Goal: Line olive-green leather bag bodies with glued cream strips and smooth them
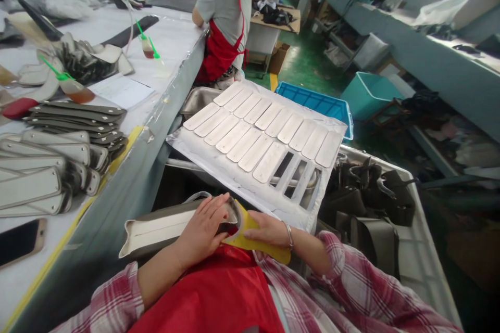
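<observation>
My left hand (205, 229) presses flat on top of a long grey-and-white padded piece (156, 229) lying across my lap, its fingers spread over the piece's right end. My right hand (265, 230) grips a yellow sheet (269, 250) folded around that same end. Just beyond my hands rests a white board (219, 166) carrying rows of pale elongated strips (258, 130); a few slots at its near right are empty.
A long table (117, 187) at left holds stacks of grey strips (58, 166), green-handled brushes (146, 44) and a phone (19, 242). A person in a red apron (224, 21) sits ahead. Blue crates (316, 104) and a bin of dark straps (371, 203) lie right.
</observation>
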Motion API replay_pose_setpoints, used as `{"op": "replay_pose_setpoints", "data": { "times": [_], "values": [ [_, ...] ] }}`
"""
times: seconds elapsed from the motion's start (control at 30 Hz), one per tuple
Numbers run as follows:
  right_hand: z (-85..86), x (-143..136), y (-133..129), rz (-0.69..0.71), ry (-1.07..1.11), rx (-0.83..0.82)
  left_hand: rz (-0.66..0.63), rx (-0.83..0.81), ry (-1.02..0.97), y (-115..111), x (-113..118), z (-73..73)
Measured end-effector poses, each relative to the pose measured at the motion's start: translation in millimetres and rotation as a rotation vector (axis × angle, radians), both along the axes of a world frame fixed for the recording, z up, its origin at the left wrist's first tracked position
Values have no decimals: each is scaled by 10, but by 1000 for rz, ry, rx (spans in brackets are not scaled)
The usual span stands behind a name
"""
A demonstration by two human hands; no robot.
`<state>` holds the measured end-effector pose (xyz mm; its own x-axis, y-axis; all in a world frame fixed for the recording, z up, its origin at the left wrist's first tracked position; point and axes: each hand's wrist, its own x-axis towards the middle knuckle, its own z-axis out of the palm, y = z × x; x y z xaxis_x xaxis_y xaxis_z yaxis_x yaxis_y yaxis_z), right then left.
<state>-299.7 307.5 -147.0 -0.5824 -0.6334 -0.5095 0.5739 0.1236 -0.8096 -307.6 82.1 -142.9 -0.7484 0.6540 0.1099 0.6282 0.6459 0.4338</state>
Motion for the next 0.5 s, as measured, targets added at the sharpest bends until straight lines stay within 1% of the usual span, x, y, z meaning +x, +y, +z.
{"op": "replay_pose_setpoints", "data": {
  "times": [0.03, 0.07, 0.1, 0.17, 0.2, 0.23, 0.3, 0.37, 0.4, 0.43, 0.5],
  "values": [
    [-47, 37, 19, -60, -66, -90, 20, -3, 7, 12, -5, 7],
    [-119, 84, 29, -169, -110, -164, 31, -18, 15, 28, -8, 16],
    [-213, 138, 28, -315, -155, -220, 22, -44, 22, 47, -8, 28],
    [-444, 258, -15, -599, -266, -294, -34, -115, 33, 78, 1, 56],
    [-560, 320, -50, -689, -328, -324, -68, -147, 37, 83, 7, 69],
    [-664, 383, -87, -737, -385, -359, -95, -170, 40, 78, 10, 81],
    [-804, 505, -139, -736, -454, -438, -144, -189, 34, 38, -10, 95],
    [-833, 611, -137, -705, -479, -494, -189, -192, 1, -12, -85, 94],
    [-807, 647, -127, -691, -480, -502, -202, -192, -23, -29, -136, 93],
    [-757, 662, -127, -669, -446, -471, -206, -190, -47, -36, -184, 102],
    [-603, 596, -227, -591, -298, -357, -199, -182, -73, -29, -215, 178]
  ]
}}
